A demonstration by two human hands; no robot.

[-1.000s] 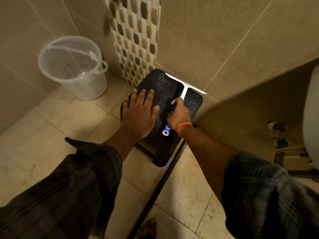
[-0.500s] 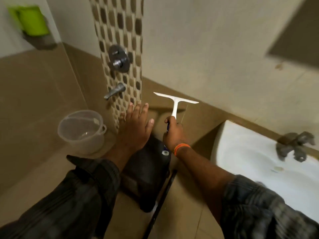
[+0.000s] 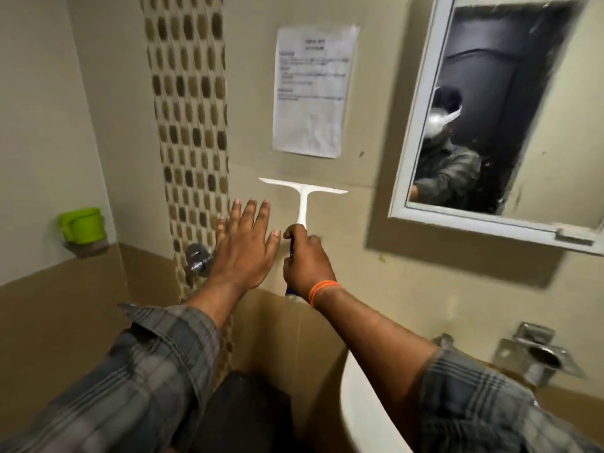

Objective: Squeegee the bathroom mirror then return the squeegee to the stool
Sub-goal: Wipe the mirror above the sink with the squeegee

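1. The squeegee [image 3: 302,204] is in my right hand [image 3: 307,264]: my fingers are curled round its handle, and the white blade stands upright, crossways at the top, in front of the wall below the paper notice [image 3: 312,89].
2. My left hand [image 3: 246,246] holds nothing; its fingers are straight and spread, just beside the right one.
3. The mirror [image 3: 500,109] hangs up and to the right of the blade, well apart from it. I judge this to be the carrying step: the tool is in hand but no wiping has begun.
4. The next move, as I see it, calls for swinging the blade right and up to the top of the glass and laying its edge flat there.
5. The glass looks streaked or spotted, though blur makes that hard to tell.
6. The stool [image 3: 242,413] shows as a dark shape low between my arms, beside the sink [image 3: 366,413].
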